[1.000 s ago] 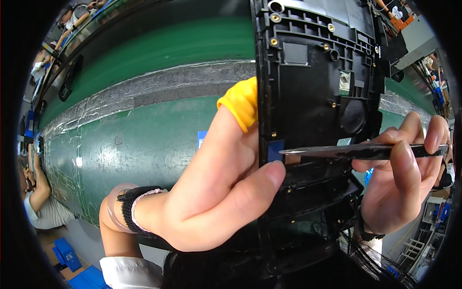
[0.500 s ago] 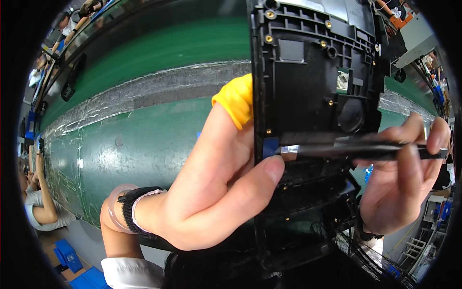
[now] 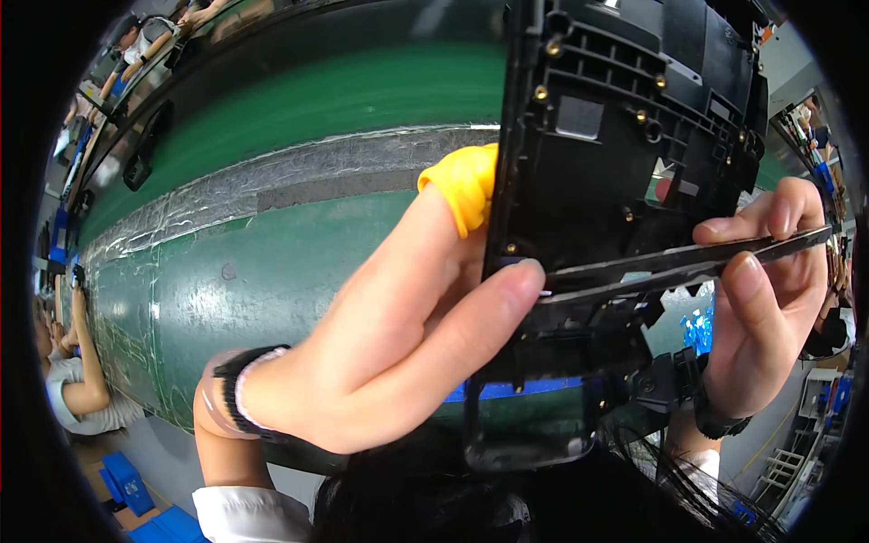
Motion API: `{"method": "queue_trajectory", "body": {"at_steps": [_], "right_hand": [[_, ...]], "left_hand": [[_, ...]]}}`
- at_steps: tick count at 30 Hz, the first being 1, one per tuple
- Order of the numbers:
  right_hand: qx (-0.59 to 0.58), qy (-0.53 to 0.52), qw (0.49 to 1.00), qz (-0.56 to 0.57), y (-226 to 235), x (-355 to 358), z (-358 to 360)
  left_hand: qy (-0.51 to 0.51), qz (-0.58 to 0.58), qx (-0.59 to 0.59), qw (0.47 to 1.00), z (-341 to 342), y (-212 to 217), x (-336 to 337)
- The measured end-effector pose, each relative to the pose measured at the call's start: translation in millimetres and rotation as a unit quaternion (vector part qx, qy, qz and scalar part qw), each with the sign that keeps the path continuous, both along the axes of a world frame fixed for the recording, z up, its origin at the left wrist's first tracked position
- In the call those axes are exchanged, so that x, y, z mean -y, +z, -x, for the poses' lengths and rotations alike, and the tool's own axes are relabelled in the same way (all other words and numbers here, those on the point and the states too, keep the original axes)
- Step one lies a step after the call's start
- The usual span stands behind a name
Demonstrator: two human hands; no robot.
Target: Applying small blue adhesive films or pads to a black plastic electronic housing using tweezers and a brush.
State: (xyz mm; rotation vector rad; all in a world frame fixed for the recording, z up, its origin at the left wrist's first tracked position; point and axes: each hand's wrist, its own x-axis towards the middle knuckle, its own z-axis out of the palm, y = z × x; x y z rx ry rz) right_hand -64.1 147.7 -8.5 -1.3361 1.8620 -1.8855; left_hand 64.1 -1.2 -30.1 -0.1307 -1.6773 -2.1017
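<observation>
- Biggest thing in view is the green conveyor belt (image 3: 299, 262), curving from the upper right down to the lower left, with a grey taped strip (image 3: 299, 176) running along it.
- Next up, the black plastic frame (image 3: 634, 163), filling the upper right and centre of the frame. It's held on edge, long axis running pretty much top to bottom, ribbed inner side with brass screw posts facing the camera.
- Left hand (image 3: 398, 344), centre-left, is clamped on the frame's left edge: thumb pressed on the front, index finger in a yellow finger cot (image 3: 463, 185) tucked behind.
- Right hand (image 3: 760, 317), right side, pinches a thin dark tool (image 3: 688, 262), tweezers I think, kinda blurry. It lies near horizontal, tip pointing left toward the thumb, touching the frame's middle.
- Black wristband (image 3: 237, 385) on the left wrist, lower left.
</observation>
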Motion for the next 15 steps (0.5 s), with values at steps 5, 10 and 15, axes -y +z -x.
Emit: {"method": "queue_trajectory", "body": {"at_steps": [5, 10, 15], "right_hand": [[-0.078, -0.045, 0.995, -0.040, 8.1, 2.8, -5.6], [-0.169, -0.062, 0.979, -0.091, 11.6, -2.8, -4.9], [0.053, -0.041, 0.997, -0.026, 18.4, 11.1, -13.6]], "left_hand": [[-0.015, 0.182, 0.177, 0.967, -6.4, 11.7, 14.2], [-0.039, 0.233, 0.267, 0.934, -6.9, 18.1, 17.3], [-0.123, -0.039, 0.120, 0.984, 1.4, 7.3, 19.0]]}}
